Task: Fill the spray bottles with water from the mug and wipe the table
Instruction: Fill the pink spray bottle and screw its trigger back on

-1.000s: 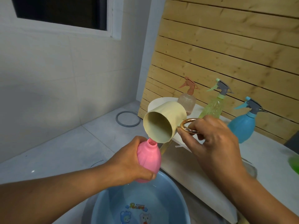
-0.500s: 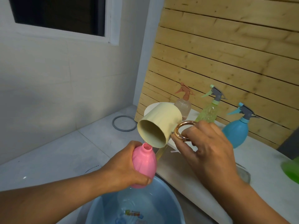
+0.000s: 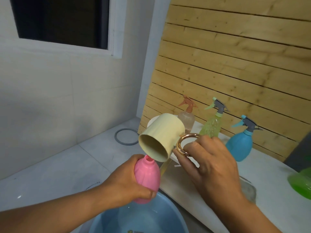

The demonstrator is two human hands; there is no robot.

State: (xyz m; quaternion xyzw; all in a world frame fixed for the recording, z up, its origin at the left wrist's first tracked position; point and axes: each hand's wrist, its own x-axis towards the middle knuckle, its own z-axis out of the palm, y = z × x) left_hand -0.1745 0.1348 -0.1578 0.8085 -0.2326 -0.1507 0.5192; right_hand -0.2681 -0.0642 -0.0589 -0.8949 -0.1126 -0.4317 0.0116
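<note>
Pink plastic marks the bottle being filled: the pink bottle (image 3: 146, 179), its spray head removed, is gripped around its body by the left hand (image 3: 125, 184) and held above the blue basin (image 3: 139, 217). The cream mug (image 3: 160, 137) is tipped steeply, its rim at the bottle's open neck, so pouring is judged to be under way or nearly finished; no stream of water can be made out. Its gold ring handle (image 3: 186, 144) is pinched by the right hand (image 3: 212, 167), the other fingers loosely spread. Three capped bottles, clear (image 3: 186, 117), green (image 3: 212, 124) and blue (image 3: 239, 143), are stood on the white table (image 3: 262, 214) by the wooden wall; whether these are filled cannot be told. Wiping is judged to remain.
</note>
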